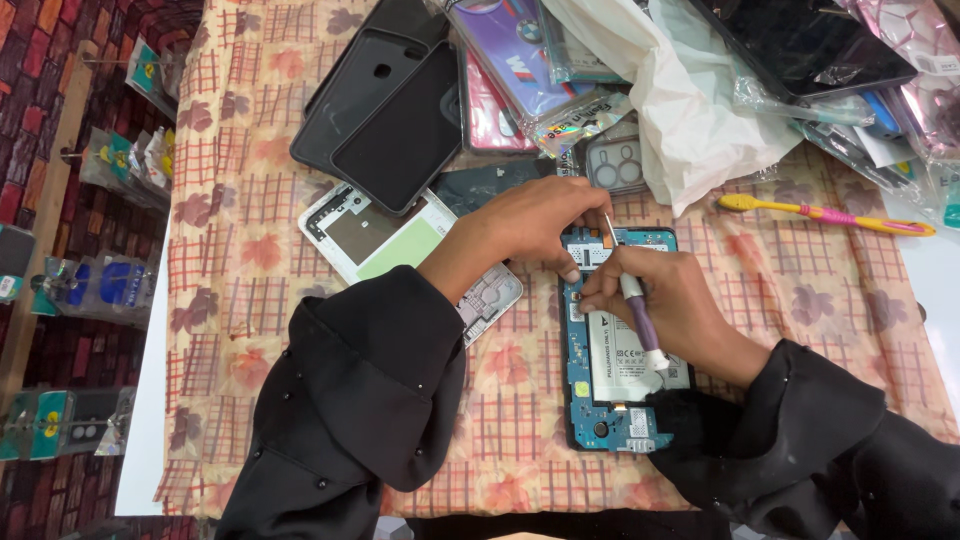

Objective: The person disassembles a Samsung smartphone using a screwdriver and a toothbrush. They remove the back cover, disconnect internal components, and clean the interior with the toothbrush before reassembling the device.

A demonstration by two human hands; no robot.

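An opened phone [600,400] lies face down on the patterned cloth, its blue circuit board and white battery [625,350] exposed. My left hand [530,220] rests over the phone's top end, fingers pinching down near the board. My right hand [660,295] grips a thin screwdriver [632,300] with a purple and white handle, its metal tip pointing up toward the left fingers at the phone's top. Both arms wear black sleeves.
A white phone frame [355,235] and a silver back cover [490,300] lie left of the phone. Dark phone cases [390,110], packaged cases and a white plastic bag [690,100] crowd the far side. A yellow toothbrush [820,213] lies at right. Hanging packets line the left.
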